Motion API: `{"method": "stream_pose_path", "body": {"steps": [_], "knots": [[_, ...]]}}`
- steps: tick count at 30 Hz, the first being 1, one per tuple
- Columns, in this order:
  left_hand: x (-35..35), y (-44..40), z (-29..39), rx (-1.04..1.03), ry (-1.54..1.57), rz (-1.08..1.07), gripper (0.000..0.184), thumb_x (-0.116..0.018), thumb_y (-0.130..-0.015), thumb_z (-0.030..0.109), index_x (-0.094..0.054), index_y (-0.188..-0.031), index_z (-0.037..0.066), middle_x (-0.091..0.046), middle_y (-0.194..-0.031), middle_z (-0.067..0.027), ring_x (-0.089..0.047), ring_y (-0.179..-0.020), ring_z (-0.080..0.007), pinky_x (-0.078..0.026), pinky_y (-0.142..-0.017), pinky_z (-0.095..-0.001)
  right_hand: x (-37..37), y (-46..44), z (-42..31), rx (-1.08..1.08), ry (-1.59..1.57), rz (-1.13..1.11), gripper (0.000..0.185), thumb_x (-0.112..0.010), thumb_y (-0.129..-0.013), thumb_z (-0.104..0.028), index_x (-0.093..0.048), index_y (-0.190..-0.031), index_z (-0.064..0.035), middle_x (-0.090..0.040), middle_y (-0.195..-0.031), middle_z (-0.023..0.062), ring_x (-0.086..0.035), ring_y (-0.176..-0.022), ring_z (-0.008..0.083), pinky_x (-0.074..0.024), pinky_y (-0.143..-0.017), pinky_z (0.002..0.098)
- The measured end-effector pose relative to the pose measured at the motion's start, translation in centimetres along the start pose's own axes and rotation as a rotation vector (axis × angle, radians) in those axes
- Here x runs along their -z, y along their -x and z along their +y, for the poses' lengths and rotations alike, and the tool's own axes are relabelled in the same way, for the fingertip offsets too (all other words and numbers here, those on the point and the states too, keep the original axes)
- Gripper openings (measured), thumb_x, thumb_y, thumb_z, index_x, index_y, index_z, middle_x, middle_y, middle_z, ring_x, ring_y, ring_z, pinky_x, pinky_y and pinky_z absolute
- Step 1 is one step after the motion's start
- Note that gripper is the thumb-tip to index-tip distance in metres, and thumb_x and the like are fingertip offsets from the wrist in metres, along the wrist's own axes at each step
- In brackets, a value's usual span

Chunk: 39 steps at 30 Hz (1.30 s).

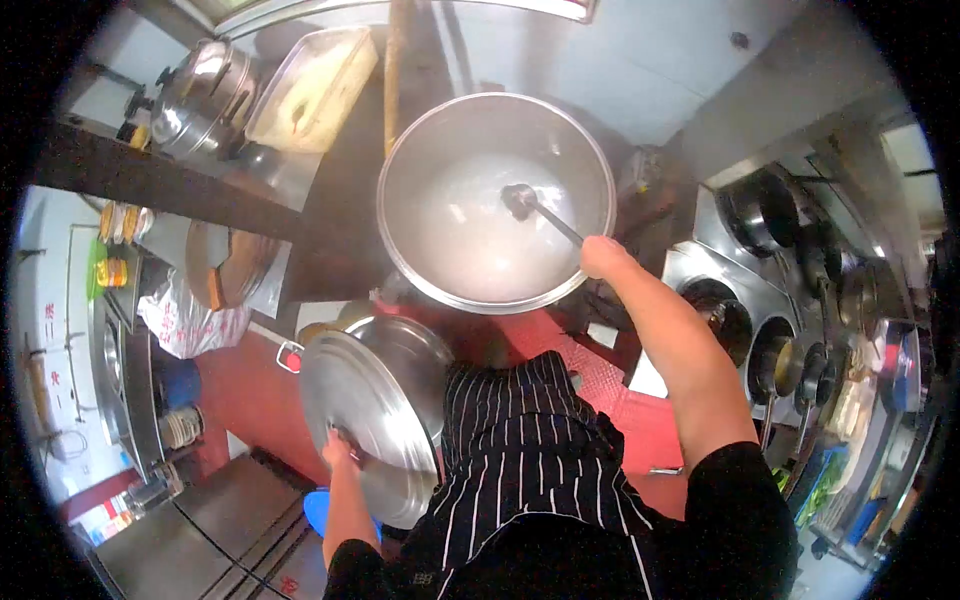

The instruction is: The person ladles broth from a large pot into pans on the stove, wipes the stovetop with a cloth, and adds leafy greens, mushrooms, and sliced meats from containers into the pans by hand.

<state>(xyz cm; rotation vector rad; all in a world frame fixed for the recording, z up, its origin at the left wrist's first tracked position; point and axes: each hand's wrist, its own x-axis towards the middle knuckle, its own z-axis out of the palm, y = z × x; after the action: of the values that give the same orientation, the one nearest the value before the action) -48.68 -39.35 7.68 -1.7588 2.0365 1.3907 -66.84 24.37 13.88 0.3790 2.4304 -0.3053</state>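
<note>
A large steel pot (392, 235) with whitish, cloudy liquid in it stands in front of me. My right hand (606, 257) is at the pot's right rim, closed around the handle of a ladle (555, 223). The ladle's dark bowl end dips toward the liquid near the middle of the pot. Low on the left, my left hand (341, 449) is closed on the knob of a big round metal lid (385, 400). That lid is tilted almost upright, beside my striped apron (530, 430). The fingers partly hide the knob.
Behind the lid stands another steel pot (415, 350). Woks and pans (760, 215) line the stove on the right. A pale tray (315, 90) and a lidded steel pot (205, 95) sit at the upper left. A round chopping board (225, 262) lies left.
</note>
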Motion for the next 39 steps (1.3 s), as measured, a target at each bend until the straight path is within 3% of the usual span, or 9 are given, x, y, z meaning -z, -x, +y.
{"method": "stream_pose_path", "body": {"steps": [8, 10, 14, 16, 23, 30, 34, 38, 39], "knots": [[5.4, -2.5, -6.4, 0.104, 0.032, 0.072, 0.032, -0.057, -0.091, 0.036, -0.057, -0.078, 0.007, -0.05, -0.059, -0.0044, -0.049, -0.046, -0.0206, -0.036, -0.042, -0.0362, -9.0, -8.3, -3.7, 0.117, 0.06, -0.285, 0.022, -0.061, -0.08, -0.02, -0.073, -0.087, -0.0025, -0.07, -0.079, 0.0177, -0.068, -0.074, 0.0317, -0.0541, -0.069, 0.0411], [5.3, -2.1, -6.1, 0.11, 0.121, 0.042, 0.031, -0.057, -0.092, 0.036, -0.058, -0.079, 0.007, -0.05, -0.059, -0.0042, -0.049, -0.046, -0.0206, -0.036, -0.042, -0.0365, -10.2, -7.2, -2.2, -0.005, -0.636, -0.274, 0.027, -0.06, -0.085, -0.025, -0.067, -0.071, -0.003, -0.062, -0.058, 0.0138, -0.06, -0.055, 0.0264, -0.0481, -0.053, 0.0382], [4.3, -1.6, -5.3, 0.155, -0.016, 0.091, 0.033, -0.056, -0.092, 0.035, -0.06, -0.081, 0.005, -0.054, -0.061, -0.0057, -0.051, -0.047, -0.0208, -0.037, -0.041, -0.0368, -7.6, 0.9, 0.7, -0.062, -1.107, -0.396, 0.035, -0.057, -0.092, -0.028, -0.057, -0.064, -0.0061, -0.052, -0.053, 0.0049, -0.048, -0.046, 0.017, -0.039, -0.043, 0.0334], [3.3, -2.3, -5.2, 0.165, -0.023, 0.095, 0.033, -0.056, -0.092, 0.036, -0.061, -0.082, 0.004, -0.055, -0.062, -0.0062, -0.051, -0.047, -0.021, -0.037, -0.041, -0.0366, -5.6, 5.8, 1.6, -0.033, -1.246, -0.417, 0.016, -0.059, -0.094, -0.023, -0.057, -0.093, -0.0072, -0.047, -0.061, -0.0022, -0.04, -0.044, 0.0075, -0.0292, -0.038, 0.0234], [-1.0, -1.9, -0.9, 0.104, 0.022, -0.098, 0.033, -0.051, -0.094, 0.037, -0.059, -0.079, 0.009, -0.052, -0.061, -0.0031, -0.047, -0.047, -0.0169, -0.038, -0.041, -0.0326, -6.3, 18.7, 7.5, 0.129, -1.363, -0.374, 0.031, -0.057, -0.097, -0.028, -0.056, -0.117, -0.0048, -0.042, -0.064, -0.0038, -0.04, -0.052, 0.0058, -0.0327, -0.047, 0.0229], [-4.8, -2.5, 2.7, 0.119, 0.119, -0.667, 0.029, -0.044, -0.094, 0.036, -0.058, -0.079, 0.015, -0.051, -0.063, -0.0005, -0.044, -0.047, -0.0148, -0.035, -0.039, -0.0272, -8.4, 32.9, 13.5, 0.12, -1.408, -0.205, 0.025, -0.052, -0.098, -0.03, -0.056, -0.111, -0.009, -0.051, -0.066, -0.0021, -0.042, -0.047, 0.005, -0.0349, -0.041, 0.0222], [-8.6, 0.6, 2.9, -0.036, -0.032, -0.42, 0.027, -0.04, -0.093, 0.032, -0.05, -0.072, 0.019, -0.044, -0.057, 0.0053, -0.039, -0.045, -0.0098, -0.032, -0.038, -0.0263, -10.0, 40.8, 16.6, -0.006, -1.422, -0.105, 0.027, -0.053, -0.098, -0.032, -0.056, -0.107, -0.0075, -0.046, -0.065, -0.0039, -0.041, -0.049, 0.005, -0.0342, -0.041, 0.0224], [-9.3, 0.9, 4.7, -0.194, -0.12, -1.181, 0.034, -0.041, -0.09, 0.027, -0.059, -0.106, 0.002, -0.061, -0.094, -0.0139, -0.059, -0.083, -0.0331, -0.053, -0.078, -0.049, -13.6, 48.0, 20.0, -0.071, -1.538, -0.012, 0.03, -0.053, -0.098, -0.034, -0.055, -0.112, -0.0074, -0.044, -0.068, -0.0034, -0.038, -0.05, 0.0053, -0.0324, -0.041, 0.0222], [-9.2, 1.6, 4.8, -0.604, -0.423, -1.234, 0.032, -0.044, -0.087, 0.025, -0.059, -0.103, 0.001, -0.061, -0.095, -0.0155, -0.059, -0.084, -0.0345, -0.051, -0.08, -0.0488, -14.4, 49.6, 20.8, -0.147, -1.584, 0.018, 0.032, -0.054, -0.097, -0.034, -0.055, -0.114, -0.0067, -0.044, -0.068, -0.0037, -0.038, -0.05, 0.0051, -0.0321, -0.041, 0.0222]]}}
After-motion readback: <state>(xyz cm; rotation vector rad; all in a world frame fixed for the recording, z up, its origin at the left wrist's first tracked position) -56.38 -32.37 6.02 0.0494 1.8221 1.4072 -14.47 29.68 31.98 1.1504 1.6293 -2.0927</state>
